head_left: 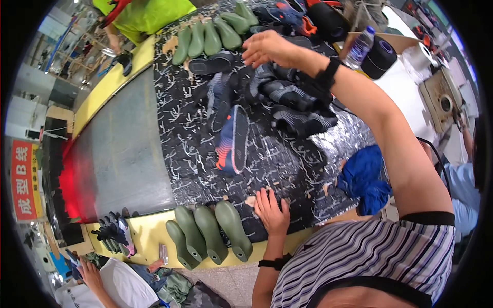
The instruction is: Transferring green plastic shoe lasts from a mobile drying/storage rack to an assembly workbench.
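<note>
The right hand, fingers loosely extended and seemingly empty, is reaching just beside green shoe lasts, near dark shoes. The left hand, fingers spread and empty, is resting on the table.

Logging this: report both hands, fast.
Left hand: open, empty, resting on black table covering.
Right hand: open, nothing visibly held, near green shoe lasts.
</note>
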Available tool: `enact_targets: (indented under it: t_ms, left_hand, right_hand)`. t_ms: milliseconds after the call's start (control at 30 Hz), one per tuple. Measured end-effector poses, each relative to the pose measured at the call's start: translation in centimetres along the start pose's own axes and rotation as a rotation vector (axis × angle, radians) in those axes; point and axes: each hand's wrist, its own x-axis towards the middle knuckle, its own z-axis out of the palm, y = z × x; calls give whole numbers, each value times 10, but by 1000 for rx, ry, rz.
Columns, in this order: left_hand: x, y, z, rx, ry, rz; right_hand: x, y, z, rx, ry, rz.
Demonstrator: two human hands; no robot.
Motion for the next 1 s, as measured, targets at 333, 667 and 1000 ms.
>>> enact_targets:
  t_ms: [333, 667, 1000]
  left_hand:
    - [-14, -2, 6, 41, 66, 48]
    - [-14, 6, 10, 84, 73, 98]
    - [-10, 12, 11, 150, 31, 66]
  right_hand:
    - [-296, 55, -35, -710, 299, 9]
    - [-301, 127, -162, -202, 791, 72]
    - [-129, 172, -18, -498, 721, -253]
